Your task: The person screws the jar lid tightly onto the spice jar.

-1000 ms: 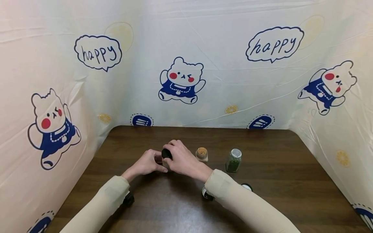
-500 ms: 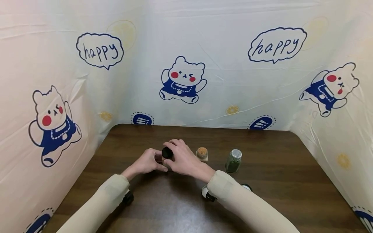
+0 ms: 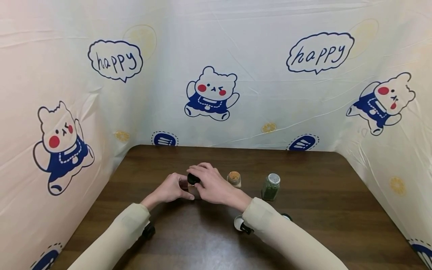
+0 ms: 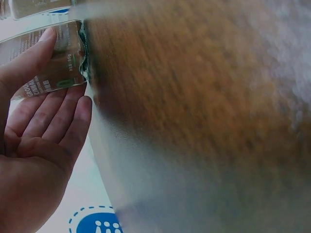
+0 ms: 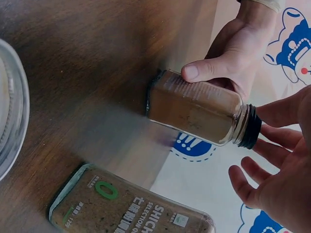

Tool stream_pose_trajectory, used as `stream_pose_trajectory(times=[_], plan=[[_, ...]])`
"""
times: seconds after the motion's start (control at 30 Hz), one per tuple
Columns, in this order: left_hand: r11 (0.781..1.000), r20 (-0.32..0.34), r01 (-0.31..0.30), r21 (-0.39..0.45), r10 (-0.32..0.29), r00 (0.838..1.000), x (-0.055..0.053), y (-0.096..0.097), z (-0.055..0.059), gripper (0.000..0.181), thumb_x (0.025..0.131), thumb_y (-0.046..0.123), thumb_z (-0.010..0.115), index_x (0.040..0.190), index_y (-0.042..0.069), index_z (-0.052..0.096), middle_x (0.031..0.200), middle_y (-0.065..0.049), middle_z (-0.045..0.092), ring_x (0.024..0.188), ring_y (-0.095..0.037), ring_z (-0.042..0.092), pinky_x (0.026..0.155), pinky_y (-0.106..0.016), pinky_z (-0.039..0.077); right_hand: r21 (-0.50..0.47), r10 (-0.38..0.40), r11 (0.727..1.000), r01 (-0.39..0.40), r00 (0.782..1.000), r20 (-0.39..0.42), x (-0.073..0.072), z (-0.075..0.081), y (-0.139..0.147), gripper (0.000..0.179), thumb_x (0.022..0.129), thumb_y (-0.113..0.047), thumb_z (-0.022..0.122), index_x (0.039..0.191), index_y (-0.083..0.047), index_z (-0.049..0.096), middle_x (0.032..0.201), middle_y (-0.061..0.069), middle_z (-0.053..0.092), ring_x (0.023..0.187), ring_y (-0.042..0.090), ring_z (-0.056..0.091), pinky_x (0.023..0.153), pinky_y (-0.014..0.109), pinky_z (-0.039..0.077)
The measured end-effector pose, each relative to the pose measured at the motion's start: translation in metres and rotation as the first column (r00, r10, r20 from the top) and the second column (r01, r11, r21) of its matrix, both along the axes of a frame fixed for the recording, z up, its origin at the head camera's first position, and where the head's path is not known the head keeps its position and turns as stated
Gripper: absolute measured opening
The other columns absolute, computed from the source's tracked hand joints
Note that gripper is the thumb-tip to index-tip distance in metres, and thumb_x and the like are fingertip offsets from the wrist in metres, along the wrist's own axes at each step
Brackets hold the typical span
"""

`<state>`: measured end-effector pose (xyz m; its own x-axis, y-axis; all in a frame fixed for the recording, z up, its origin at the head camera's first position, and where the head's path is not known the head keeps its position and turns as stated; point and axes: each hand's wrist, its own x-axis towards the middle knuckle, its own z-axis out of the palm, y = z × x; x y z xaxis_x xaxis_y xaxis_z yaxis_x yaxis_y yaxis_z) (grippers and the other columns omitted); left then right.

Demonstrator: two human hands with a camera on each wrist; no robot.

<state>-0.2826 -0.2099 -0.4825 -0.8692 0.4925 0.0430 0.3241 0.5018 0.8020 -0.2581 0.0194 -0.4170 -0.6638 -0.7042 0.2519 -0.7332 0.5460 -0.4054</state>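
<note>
My left hand holds a square clear spice jar of brown powder by its body, the thumb along one side and the fingers on the other. A partly visible label shows on the jar in the left wrist view. It stands on the table, left of centre. The fingers of my right hand grip the jar's black lid from above, with thumb and forefinger at its rim. The lid sits on the jar's neck. In the head view my hands hide most of the jar body.
Right of my hands stands a jar with an orange-brown top. Farther right is a jar of green herbs with a silvery top. A round white lid lies near my right cuff; another round piece is partly hidden behind the sleeve.
My right hand's fingers have turned slightly over the black lid, which was more exposed half a second ago. The left hand and jar stay in place.
</note>
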Motion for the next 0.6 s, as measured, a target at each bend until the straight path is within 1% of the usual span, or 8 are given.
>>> stream_pose_trajectory(times=[0.2,0.4,0.6], plan=[[1.0,-0.005,-0.01,-0.009,0.01,1.0,0.0001,0.0005,-0.0004,0.033,0.078,0.014,0.096,0.107,0.011,0.081,0.102,0.0,0.079,0.097,-0.019,0.073,0.089,-0.043,0.058,0.005,0.006,1.0,-0.006,1.0,-0.015,0.0002,0.0005,0.0002,0.045,0.103,-0.002,0.061,0.147,-0.008,0.061,0.154,0.009,0.055,0.145,0.031,0.04,0.11,0.057,0.041],[1.0,-0.001,-0.019,-0.019,0.019,1.0,0.0004,0.0003,-0.0002,0.034,0.077,0.015,0.097,0.107,0.011,0.081,0.1,0.002,0.079,0.096,-0.015,0.073,0.088,-0.039,0.058,0.015,0.015,1.0,-0.014,0.998,-0.059,-0.0008,-0.0006,-0.0004,0.042,0.101,0.002,0.06,0.142,-0.007,0.065,0.147,0.007,0.061,0.142,0.031,0.042,0.107,0.057,0.043],[1.0,-0.005,-0.008,-0.01,0.008,1.0,-0.0006,0.0,-0.001,0.036,0.078,0.014,0.096,0.11,0.011,0.081,0.1,0.001,0.079,0.096,-0.017,0.073,0.087,-0.038,0.059,0.015,0.01,1.0,-0.009,0.998,-0.065,-0.0008,0.0,-0.0009,0.041,0.101,0.002,0.062,0.141,-0.007,0.065,0.143,0.006,0.063,0.14,0.031,0.044,0.106,0.055,0.044]])
